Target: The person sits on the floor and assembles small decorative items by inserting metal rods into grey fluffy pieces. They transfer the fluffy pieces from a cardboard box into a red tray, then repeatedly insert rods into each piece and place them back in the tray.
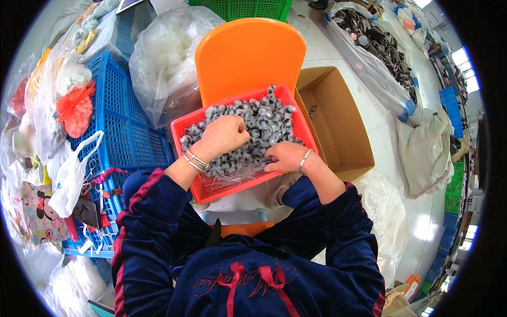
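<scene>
A red plastic bin sits in front of me, filled with several small grey-and-black furry pieces. Along its near side lies a loose heap of thin, shiny, needle-like rods. Over the furry pieces, my left hand is closed in a pinch; what its fingertips hold is too small to make out. My right hand rests at the bin's right side, thumb and fingers closed around the ends of a few thin rods. Both wrists wear silver bangles.
The bin leans on an orange chair. To its right stands an open cardboard box; to its left, a blue plastic crate with bags and scissors. A clear bag of white stuffing and a sack of dark furry pieces lie farther off.
</scene>
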`<state>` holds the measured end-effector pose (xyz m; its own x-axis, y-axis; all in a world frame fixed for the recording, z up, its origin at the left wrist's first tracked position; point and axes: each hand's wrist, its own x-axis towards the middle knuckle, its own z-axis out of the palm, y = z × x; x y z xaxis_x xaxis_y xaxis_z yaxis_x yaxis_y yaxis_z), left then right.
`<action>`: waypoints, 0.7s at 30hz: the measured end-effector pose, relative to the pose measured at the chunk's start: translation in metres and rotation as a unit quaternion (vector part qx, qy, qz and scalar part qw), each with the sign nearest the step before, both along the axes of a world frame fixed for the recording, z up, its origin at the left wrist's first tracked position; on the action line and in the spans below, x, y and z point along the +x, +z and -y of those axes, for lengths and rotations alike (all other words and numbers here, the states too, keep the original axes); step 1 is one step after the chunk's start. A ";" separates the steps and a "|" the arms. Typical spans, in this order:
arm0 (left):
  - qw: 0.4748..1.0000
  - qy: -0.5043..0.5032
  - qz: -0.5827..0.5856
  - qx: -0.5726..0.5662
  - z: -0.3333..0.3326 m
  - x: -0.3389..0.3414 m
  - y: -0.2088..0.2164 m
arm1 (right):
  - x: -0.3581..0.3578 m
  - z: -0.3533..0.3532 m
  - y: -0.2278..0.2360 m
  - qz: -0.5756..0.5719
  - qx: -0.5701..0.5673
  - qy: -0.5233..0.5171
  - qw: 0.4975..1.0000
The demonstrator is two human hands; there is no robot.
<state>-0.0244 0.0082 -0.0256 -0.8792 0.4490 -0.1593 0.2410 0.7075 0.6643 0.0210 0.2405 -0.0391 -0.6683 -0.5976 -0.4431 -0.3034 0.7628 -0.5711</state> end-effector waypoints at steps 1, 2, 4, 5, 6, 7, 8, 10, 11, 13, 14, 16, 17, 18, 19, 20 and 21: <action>1.000 0.003 0.004 0.002 0.001 0.000 0.000 | 0.000 0.000 0.001 0.002 0.006 0.000 1.000; 1.000 -0.002 -0.005 0.016 0.002 -0.002 0.001 | -0.002 -0.002 0.005 0.008 -0.027 -0.038 0.999; 0.999 -0.007 -0.022 0.041 0.004 -0.007 0.003 | -0.009 -0.006 0.021 0.022 -0.094 -0.110 0.989; 0.997 0.001 0.007 0.078 0.004 -0.007 0.006 | -0.009 -0.003 0.028 0.028 -0.135 -0.160 0.977; 0.993 0.005 0.034 0.116 0.002 -0.008 0.010 | -0.009 0.002 0.036 0.032 -0.173 -0.214 0.961; 0.986 0.009 0.062 0.154 0.000 -0.008 0.014 | -0.009 0.009 0.039 0.036 -0.211 -0.266 0.940; 0.982 0.010 0.081 0.173 -0.002 -0.008 0.017 | -0.006 0.017 0.029 0.076 -0.352 -0.287 0.887; 0.970 0.016 0.120 0.210 -0.005 -0.004 0.022 | -0.004 0.028 0.024 0.116 -0.403 -0.295 0.859; 0.968 0.012 0.122 0.220 -0.006 -0.004 0.022 | -0.004 0.030 0.022 0.135 -0.427 -0.299 0.842; 0.962 0.008 0.129 0.240 -0.006 -0.002 0.021 | -0.008 0.026 0.020 0.165 -0.413 -0.293 0.846; 0.959 0.010 0.150 0.241 -0.006 -0.002 0.022 | -0.009 0.025 0.021 0.176 -0.418 -0.298 0.840; 0.951 0.015 0.191 0.244 -0.004 -0.002 0.023 | -0.010 0.026 0.022 0.183 -0.422 -0.304 0.834; 0.947 0.019 0.195 0.254 -0.005 -0.002 0.022 | -0.010 0.028 0.021 0.178 -0.421 -0.306 0.835; 0.944 0.022 0.199 0.264 -0.005 -0.001 0.022 | -0.010 0.030 0.021 0.174 -0.421 -0.308 0.835; 0.940 0.026 0.203 0.274 -0.006 0.000 0.021 | -0.012 0.029 0.020 0.176 -0.410 -0.297 0.845; 0.942 0.026 0.204 0.267 -0.006 0.000 0.019 | -0.014 0.025 0.018 0.177 -0.399 -0.285 0.854; 0.943 0.025 0.204 0.260 -0.006 0.000 0.018 | -0.017 0.021 0.016 0.177 -0.388 -0.273 0.862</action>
